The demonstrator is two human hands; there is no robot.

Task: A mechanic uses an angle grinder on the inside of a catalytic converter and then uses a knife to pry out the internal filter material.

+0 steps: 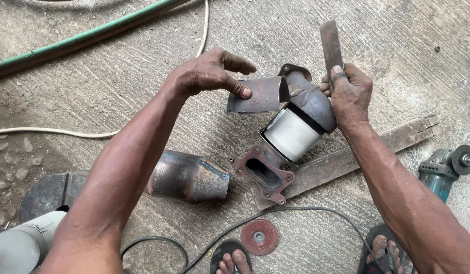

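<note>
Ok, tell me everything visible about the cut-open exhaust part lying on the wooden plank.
The exhaust part is rusty grey-brown metal with its shell cut away, baring a pale cylindrical core. A reddish flange with an oval opening faces the camera. It lies tilted across the wooden plank. The left hand peels a curved shell piece; the right hand steadies its top.

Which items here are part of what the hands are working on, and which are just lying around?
In hand:
left hand peeling the curved rusty sheet-metal flap
right hand gripping the flat dark metal bar
cut-open grey exhaust canister with white core

Lying about:
teal angle grinder
red grinding disc
green hose
detached metal cone shell
wooden plank
</note>
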